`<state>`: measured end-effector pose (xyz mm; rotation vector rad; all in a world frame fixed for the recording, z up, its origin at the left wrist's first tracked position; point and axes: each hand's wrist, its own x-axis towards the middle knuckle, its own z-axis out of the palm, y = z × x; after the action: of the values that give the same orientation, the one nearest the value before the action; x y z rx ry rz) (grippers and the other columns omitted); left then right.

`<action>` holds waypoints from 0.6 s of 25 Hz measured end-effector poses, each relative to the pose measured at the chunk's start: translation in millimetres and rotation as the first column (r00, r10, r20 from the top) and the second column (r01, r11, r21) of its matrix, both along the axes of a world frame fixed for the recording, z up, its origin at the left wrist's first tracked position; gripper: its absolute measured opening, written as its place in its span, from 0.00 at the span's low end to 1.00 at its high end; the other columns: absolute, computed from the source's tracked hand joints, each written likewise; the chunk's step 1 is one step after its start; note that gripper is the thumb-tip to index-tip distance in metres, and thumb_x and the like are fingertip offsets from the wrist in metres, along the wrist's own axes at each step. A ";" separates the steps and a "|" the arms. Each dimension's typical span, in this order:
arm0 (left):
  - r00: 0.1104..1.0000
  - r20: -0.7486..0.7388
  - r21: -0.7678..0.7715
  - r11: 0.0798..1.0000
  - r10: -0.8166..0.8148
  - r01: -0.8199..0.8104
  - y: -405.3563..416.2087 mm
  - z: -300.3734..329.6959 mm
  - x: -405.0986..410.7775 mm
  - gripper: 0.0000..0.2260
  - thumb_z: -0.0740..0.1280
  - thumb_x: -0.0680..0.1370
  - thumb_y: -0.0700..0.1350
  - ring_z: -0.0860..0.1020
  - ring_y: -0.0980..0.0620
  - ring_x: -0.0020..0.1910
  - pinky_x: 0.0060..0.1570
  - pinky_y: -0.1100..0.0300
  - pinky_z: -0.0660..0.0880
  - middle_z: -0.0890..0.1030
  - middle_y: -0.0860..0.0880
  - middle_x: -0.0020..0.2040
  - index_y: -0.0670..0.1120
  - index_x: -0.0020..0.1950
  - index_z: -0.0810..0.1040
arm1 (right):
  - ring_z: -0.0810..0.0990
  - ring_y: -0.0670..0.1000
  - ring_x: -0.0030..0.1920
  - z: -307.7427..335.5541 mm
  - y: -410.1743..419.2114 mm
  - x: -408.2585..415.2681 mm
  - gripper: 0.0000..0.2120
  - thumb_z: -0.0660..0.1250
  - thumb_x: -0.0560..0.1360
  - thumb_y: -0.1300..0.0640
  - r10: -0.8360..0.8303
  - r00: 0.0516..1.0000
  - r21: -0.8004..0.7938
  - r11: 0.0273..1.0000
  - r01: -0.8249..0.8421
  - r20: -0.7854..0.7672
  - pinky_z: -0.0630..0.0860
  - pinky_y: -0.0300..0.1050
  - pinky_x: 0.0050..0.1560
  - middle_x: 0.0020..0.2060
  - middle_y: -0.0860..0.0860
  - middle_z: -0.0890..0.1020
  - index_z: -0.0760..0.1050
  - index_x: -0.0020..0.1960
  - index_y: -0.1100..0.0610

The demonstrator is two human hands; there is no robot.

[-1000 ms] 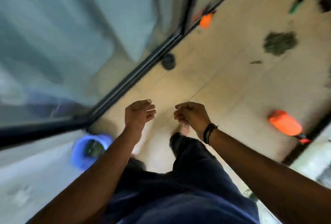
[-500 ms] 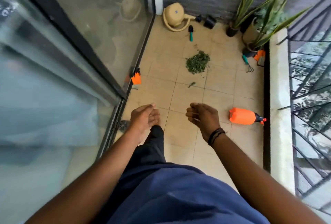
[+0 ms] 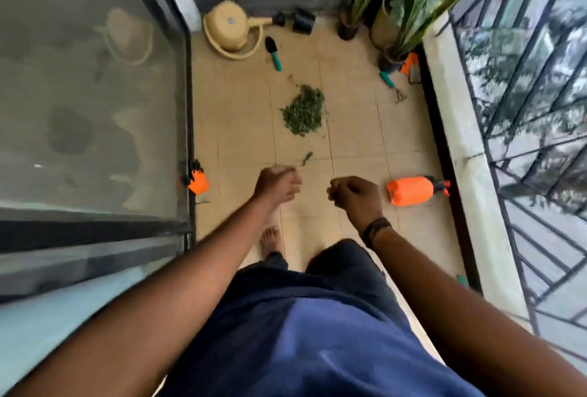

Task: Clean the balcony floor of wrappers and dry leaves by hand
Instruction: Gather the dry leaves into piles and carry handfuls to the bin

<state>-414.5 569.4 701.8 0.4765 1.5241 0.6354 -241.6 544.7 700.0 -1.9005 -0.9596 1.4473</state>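
The pile of leaves (image 3: 304, 110) lies on the tiled floor (image 3: 241, 117) well ahead of both hands, untouched; a single stray leaf (image 3: 306, 158) lies nearer, just beyond the left hand (image 3: 277, 185) and apart from its knuckles, though blur there makes the gap hard to judge. The left hand is held out over the floor at the end of a nearly straight arm, fingers curled in, holding nothing that can be seen; the right hand (image 3: 354, 198) hangs beside it, apart from it, also curled into a loose fist with nothing visible inside, a dark band at its wrist. An orange spray bottle (image 3: 413, 190) lies on its side just right of the right hand; a small orange object (image 3: 197, 182) sits by the glass door (image 3: 89, 94); a beige watering can (image 3: 230, 29) stands at the far wall, a trowel (image 3: 273, 52) beside it. No writing can be read.
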 end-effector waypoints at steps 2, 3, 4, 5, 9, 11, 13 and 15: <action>1.000 -0.022 -0.045 0.999 -0.007 0.006 37.5 -14.9 9.4 0.07 0.63 0.84 0.43 0.78 0.50 0.37 0.37 0.63 0.74 0.81 0.45 0.42 0.46 0.47 0.77 | 0.85 0.59 0.44 -35.1 23.4 -3.4 0.09 0.65 0.68 0.50 0.032 0.998 -0.064 0.998 -0.028 0.059 0.81 0.55 0.48 0.39 0.53 0.87 0.83 0.39 0.52; 0.999 -0.030 -0.075 0.997 -0.012 0.010 53.7 -29.5 14.9 0.08 0.62 0.84 0.43 0.78 0.50 0.37 0.37 0.63 0.74 0.80 0.46 0.42 0.47 0.47 0.77 | 0.84 0.60 0.49 -57.6 32.7 -4.2 0.11 0.66 0.69 0.48 0.084 0.992 -0.106 0.992 -0.073 0.097 0.80 0.55 0.53 0.44 0.55 0.87 0.84 0.42 0.52; 0.998 -0.044 -0.102 0.994 -0.037 0.032 67.5 -46.0 20.3 0.09 0.61 0.84 0.43 0.78 0.50 0.38 0.38 0.63 0.75 0.81 0.46 0.41 0.47 0.46 0.78 | 0.82 0.61 0.56 -79.3 39.5 -5.2 0.14 0.65 0.71 0.46 0.153 0.979 -0.156 0.979 -0.131 0.135 0.78 0.55 0.58 0.51 0.59 0.86 0.84 0.47 0.52; 0.993 -0.078 -0.123 0.989 -0.087 0.077 78.8 -67.5 24.5 0.09 0.62 0.84 0.42 0.79 0.49 0.40 0.40 0.62 0.76 0.81 0.47 0.42 0.48 0.46 0.78 | 0.79 0.62 0.62 -101.6 47.4 -6.3 0.17 0.65 0.73 0.45 0.222 0.963 -0.202 0.961 -0.189 0.152 0.76 0.53 0.63 0.58 0.61 0.83 0.84 0.54 0.53; 0.947 -0.229 -0.258 0.952 -0.226 0.165 107.9 -181.7 33.5 0.11 0.63 0.82 0.39 0.84 0.46 0.52 0.52 0.56 0.77 0.85 0.49 0.48 0.52 0.48 0.82 | 0.68 0.59 0.74 -215.7 90.6 -5.3 0.24 0.62 0.82 0.51 0.509 0.850 -0.336 0.831 -0.443 0.137 0.66 0.48 0.73 0.74 0.58 0.71 0.67 0.76 0.58; 0.904 -0.291 -0.301 0.927 -0.313 0.224 130.9 -254.7 40.3 0.10 0.64 0.81 0.40 0.83 0.49 0.54 0.59 0.55 0.78 0.86 0.51 0.51 0.51 0.51 0.84 | 0.56 0.57 0.80 -288.6 120.8 -1.0 0.27 0.59 0.83 0.49 0.619 0.760 -0.359 0.767 -0.531 0.199 0.56 0.51 0.79 0.79 0.56 0.61 0.61 0.79 0.57; 0.813 -0.356 -0.340 0.874 -0.462 0.347 166.2 -341.3 40.0 0.10 0.65 0.81 0.40 0.80 0.52 0.57 0.63 0.57 0.76 0.84 0.53 0.55 0.50 0.56 0.85 | 0.50 0.57 0.81 -372.2 149.4 -0.9 0.27 0.58 0.83 0.48 0.694 0.667 -0.413 0.709 -0.571 0.269 0.46 0.55 0.80 0.81 0.54 0.57 0.58 0.80 0.55; 0.673 -0.411 -0.413 0.783 -0.616 0.465 207.4 -435.7 33.5 0.12 0.68 0.79 0.39 0.79 0.51 0.61 0.65 0.56 0.73 0.83 0.52 0.60 0.50 0.61 0.83 | 0.49 0.58 0.81 -455.3 173.4 -2.8 0.28 0.56 0.83 0.45 0.772 0.551 -0.483 0.632 -0.606 0.317 0.44 0.62 0.79 0.81 0.52 0.54 0.56 0.80 0.52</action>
<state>-381.0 776.8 266.1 0.9034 1.8253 -0.2207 -244.4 718.1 244.7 -2.3305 -2.0522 1.6152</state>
